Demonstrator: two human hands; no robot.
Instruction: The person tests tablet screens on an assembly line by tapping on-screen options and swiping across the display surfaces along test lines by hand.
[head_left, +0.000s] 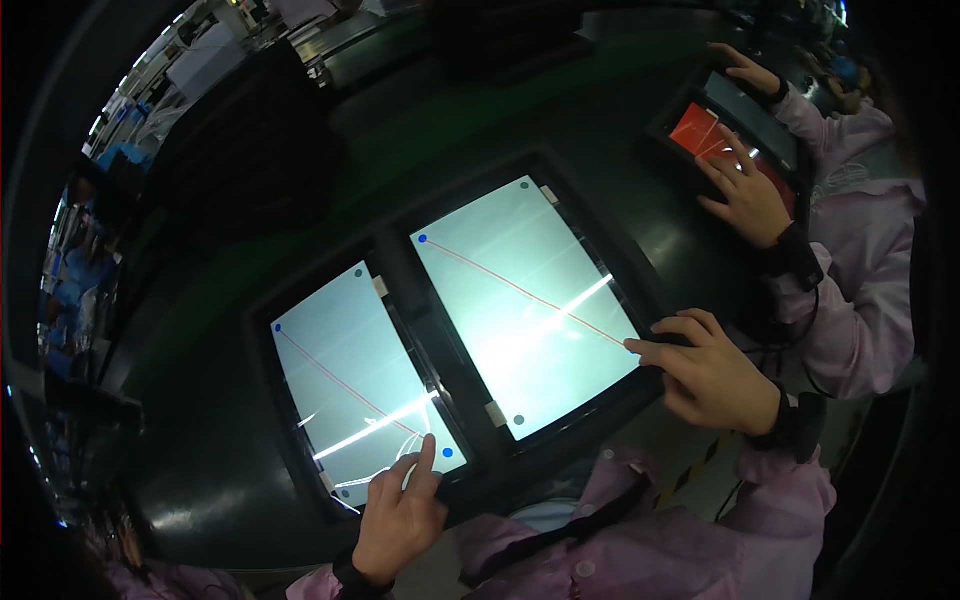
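Two lit touch screens lie side by side in a black frame: the left screen and the right screen. On each, a thin red line slants from a blue dot near the upper left toward the lower right. My left hand has its index finger stretched onto the left screen at the line's lower end, beside another blue dot. The index fingertip of my right hand touches the right screen's edge where its line ends, its other fingers bent and apart. Neither hand holds anything.
To the right, a co-worker's hand hovers over a device with a red screen; their other hand is beyond it. The dark table surrounds the frame. Small pale tabs sit along the screens' edges.
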